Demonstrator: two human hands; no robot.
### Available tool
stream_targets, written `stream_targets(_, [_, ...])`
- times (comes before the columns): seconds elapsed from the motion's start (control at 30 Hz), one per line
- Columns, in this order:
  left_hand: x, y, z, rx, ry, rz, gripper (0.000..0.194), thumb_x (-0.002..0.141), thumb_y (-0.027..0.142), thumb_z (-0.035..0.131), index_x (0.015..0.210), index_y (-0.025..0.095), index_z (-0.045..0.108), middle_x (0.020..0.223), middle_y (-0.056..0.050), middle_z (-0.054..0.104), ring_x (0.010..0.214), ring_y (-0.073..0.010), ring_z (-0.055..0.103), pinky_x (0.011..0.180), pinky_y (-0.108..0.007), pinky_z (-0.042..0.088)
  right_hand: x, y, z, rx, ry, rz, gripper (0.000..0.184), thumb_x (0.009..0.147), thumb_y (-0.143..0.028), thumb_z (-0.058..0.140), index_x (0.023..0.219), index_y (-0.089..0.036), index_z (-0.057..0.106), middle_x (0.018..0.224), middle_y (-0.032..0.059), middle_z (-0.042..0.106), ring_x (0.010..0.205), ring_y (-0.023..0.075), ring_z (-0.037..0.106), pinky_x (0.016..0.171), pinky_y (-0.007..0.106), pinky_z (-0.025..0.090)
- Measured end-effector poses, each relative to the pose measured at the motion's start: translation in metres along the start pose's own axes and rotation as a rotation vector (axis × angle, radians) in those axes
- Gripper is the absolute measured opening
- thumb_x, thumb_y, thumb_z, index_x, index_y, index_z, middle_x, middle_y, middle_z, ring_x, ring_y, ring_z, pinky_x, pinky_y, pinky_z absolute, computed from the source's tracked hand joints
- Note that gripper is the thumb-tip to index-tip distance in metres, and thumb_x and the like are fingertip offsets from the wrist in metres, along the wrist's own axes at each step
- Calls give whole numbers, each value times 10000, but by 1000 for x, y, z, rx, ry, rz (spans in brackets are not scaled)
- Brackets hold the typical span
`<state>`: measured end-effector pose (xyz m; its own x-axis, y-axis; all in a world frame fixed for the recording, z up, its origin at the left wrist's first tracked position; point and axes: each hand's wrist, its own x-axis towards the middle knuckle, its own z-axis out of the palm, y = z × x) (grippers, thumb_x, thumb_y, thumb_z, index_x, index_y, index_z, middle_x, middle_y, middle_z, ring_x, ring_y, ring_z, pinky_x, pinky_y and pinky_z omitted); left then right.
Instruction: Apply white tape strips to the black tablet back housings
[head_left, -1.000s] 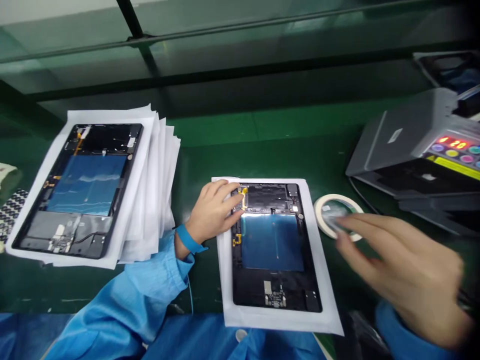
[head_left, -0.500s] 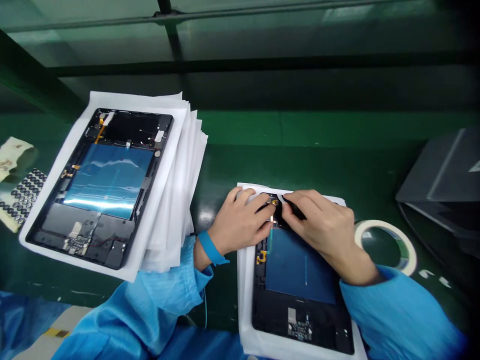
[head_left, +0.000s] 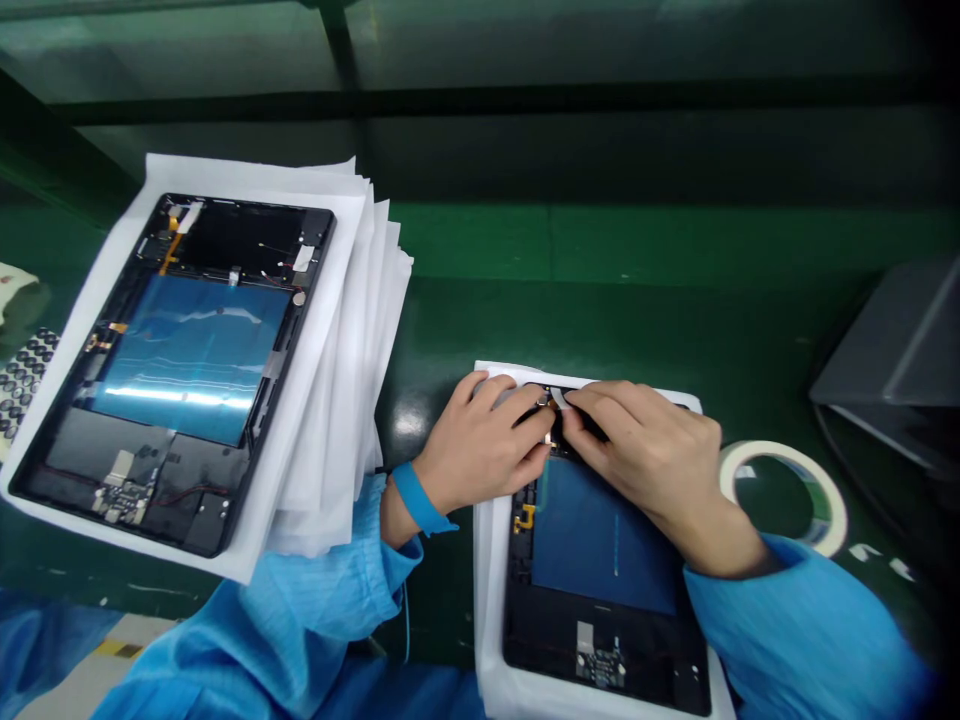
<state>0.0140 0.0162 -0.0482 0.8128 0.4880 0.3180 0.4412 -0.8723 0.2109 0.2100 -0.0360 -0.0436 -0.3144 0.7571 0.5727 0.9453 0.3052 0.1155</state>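
Observation:
An opened tablet (head_left: 600, 535) with a blue battery and a small circuit board lies on white sheets (head_left: 491, 600) in front of me. Bent and spread, the fingers of my left hand (head_left: 484, 440) rest over its upper left corner, near small gold and silver parts. My right hand (head_left: 649, 455) is closed in a pinch at the tablet's top edge. A short white strip (head_left: 559, 399), which looks like tape, sticks out from between its thumb and index finger. The right hand covers the tablet's upper right part.
To the left, another opened tablet (head_left: 191, 350) tops a stack of white sheets (head_left: 337, 440). A sheet of round black pieces (head_left: 26, 375) lies beyond it. On the right are a tape roll (head_left: 829, 490) and a grey box (head_left: 900, 340), all on the green table (head_left: 480, 310).
The view has shifted slightly, so the left stack appears further left. Both hands stay at the tablet's top edge. More of the white strip now shows at my right fingertips.

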Motion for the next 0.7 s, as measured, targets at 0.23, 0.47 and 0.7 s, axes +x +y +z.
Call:
stream_targets(0.23, [0,0,0,-5,-5,-4,231,962,297,525,1099,180,670,1228,-74,662,1096,-251,559,1032,-444,386,1,-1,1,-17,-19,-10,52,887,-203,653,842,-200,677,827,-24,729,693,87,603,618,251,383])
stream_targets(0.47, [0,0,1,-15,35,-5,219,965,306,520,1053,179,676,1208,-72,678,1083,-245,566,1019,-430,401,1,-1,3,0,-54,-25,79,906,-202,630,891,-192,707,853,-7,724,705,106,554,626,259,370])
stream_targets(0.7, [0,0,3,-37,-1,-23,224,945,299,553,1091,177,671,1190,-88,680,1091,-257,576,1015,-442,411,3,-4,-2,31,-190,-24,164,956,-222,559,898,-174,704,834,27,675,729,136,497,587,291,313])
